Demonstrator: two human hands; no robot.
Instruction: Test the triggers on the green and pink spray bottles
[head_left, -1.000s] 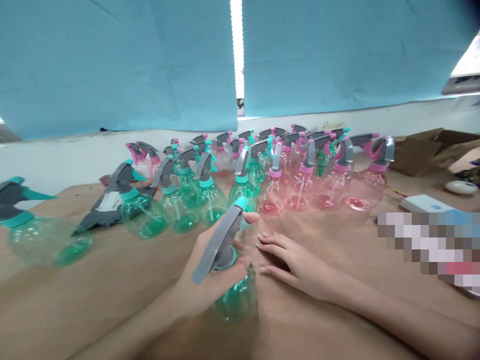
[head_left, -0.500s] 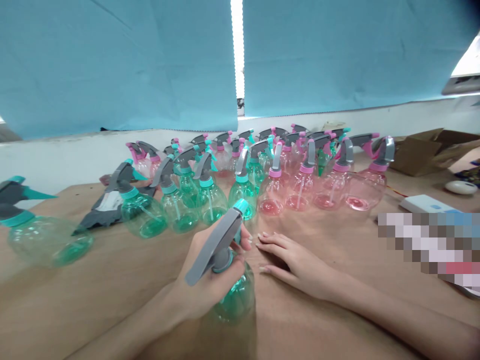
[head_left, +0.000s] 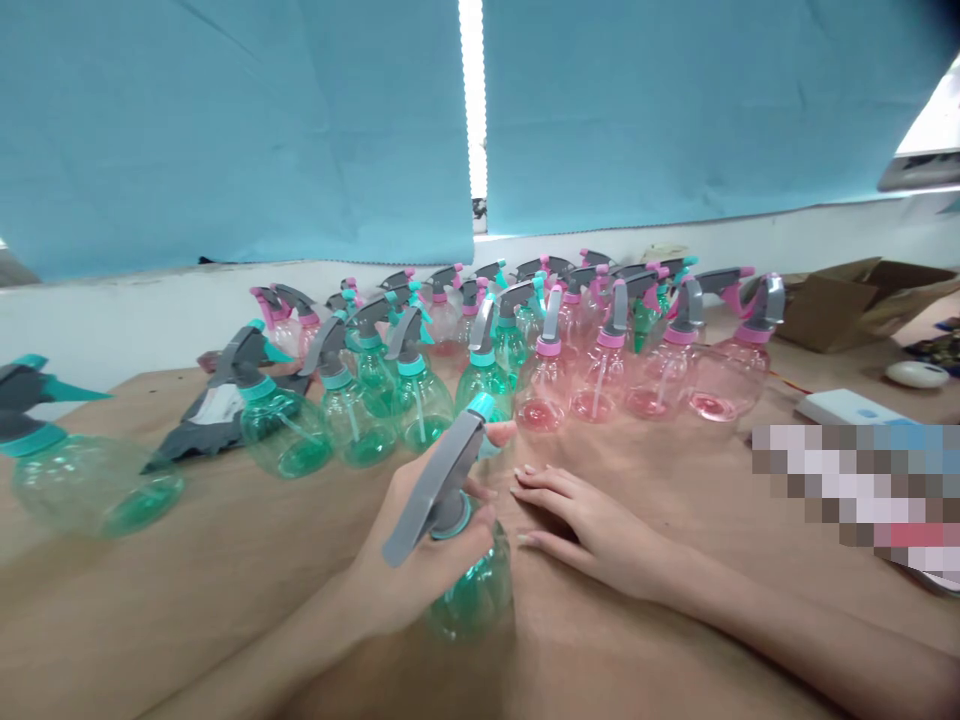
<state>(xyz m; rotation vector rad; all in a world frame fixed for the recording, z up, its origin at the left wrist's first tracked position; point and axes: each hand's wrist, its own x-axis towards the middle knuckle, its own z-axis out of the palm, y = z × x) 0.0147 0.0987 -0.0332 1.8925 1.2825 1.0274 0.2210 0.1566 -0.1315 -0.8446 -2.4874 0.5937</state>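
Observation:
My left hand (head_left: 427, 540) is wrapped round the neck of a green spray bottle (head_left: 476, 590) with a grey and turquoise trigger head; one finger sticks out past the trigger. The bottle stands upright, or nearly so, in front of me. My right hand (head_left: 574, 525) rests palm down on the table (head_left: 645, 650), fingers stretched out just right of that bottle, holding nothing. Beyond both hands stand other green spray bottles (head_left: 360, 430) on the left and pink spray bottles (head_left: 540, 395) on the right, in several rows.
A lone green spray bottle (head_left: 97, 485) stands at the far left. Near it lies a dark plastic bag (head_left: 199, 430). To the right are an open cardboard box (head_left: 847, 305), a white mouse (head_left: 916, 374) and a white box (head_left: 847, 408). Blue curtains (head_left: 240, 130) hang behind.
One finger of my left hand has lifted and stretched out past the trigger, and the spray head has shifted slightly right. My right hand has stayed in place.

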